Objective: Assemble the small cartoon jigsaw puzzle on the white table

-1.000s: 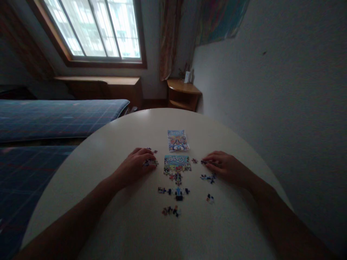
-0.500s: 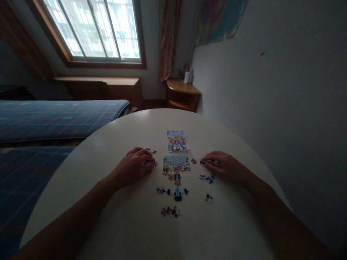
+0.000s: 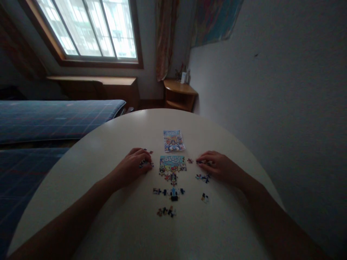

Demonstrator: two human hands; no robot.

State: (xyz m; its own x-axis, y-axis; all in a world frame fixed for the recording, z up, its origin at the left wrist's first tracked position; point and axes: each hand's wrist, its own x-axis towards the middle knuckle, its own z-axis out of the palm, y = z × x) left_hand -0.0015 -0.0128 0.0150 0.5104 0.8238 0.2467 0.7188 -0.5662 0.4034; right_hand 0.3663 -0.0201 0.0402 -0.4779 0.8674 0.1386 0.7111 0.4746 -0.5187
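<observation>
A partly joined jigsaw with blue lettering lies in the middle of a round white table. Beyond it sits a small printed picture card. My left hand rests left of the jigsaw, its fingers curled over a few loose pieces. Right of the jigsaw, my right hand pinches a piece against the table. Rows of joined pieces and a small cluster lie nearer to me. More loose pieces sit by my right hand.
A bed with a blue checked cover runs along the left. A window and a wooden ledge are at the back, with a corner shelf beside a curtain. A white wall stands close on the right.
The view has drifted slightly, shifting everything a little leftward. Both hands stay by the pieces; the left fingers have curled in a bit.
</observation>
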